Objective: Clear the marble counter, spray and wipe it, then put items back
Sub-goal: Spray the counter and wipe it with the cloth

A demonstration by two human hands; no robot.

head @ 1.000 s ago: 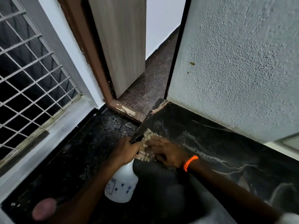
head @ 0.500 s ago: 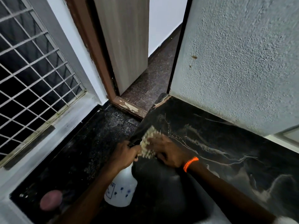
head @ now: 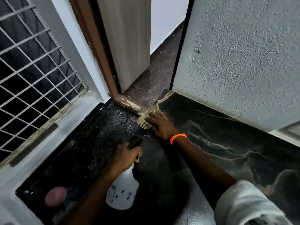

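The black marble counter (head: pixel 227 143) with pale veins runs from the lower right toward the doorway. My right hand (head: pixel 160 125), with an orange band at the wrist, presses a beige cloth (head: pixel 144 120) flat on the counter's far left corner, beside the door sill. My left hand (head: pixel 125 158) grips the black trigger head of a white spray bottle (head: pixel 122 190), held upright off the counter's left edge, over the dark floor.
A rough plastered wall (head: pixel 243 62) borders the counter's far side. A wooden door (head: pixel 128 43) stands ajar behind a brown frame and chipped sill (head: pixel 129 103). A barred window (head: pixel 32 70) fills the left. A pinkish round object (head: pixel 55 196) lies blurred on the floor at lower left.
My right hand has slid the cloth away from me, from near the spray bottle to the counter's far corner by the sill. The left hand and bottle stayed roughly where they were.
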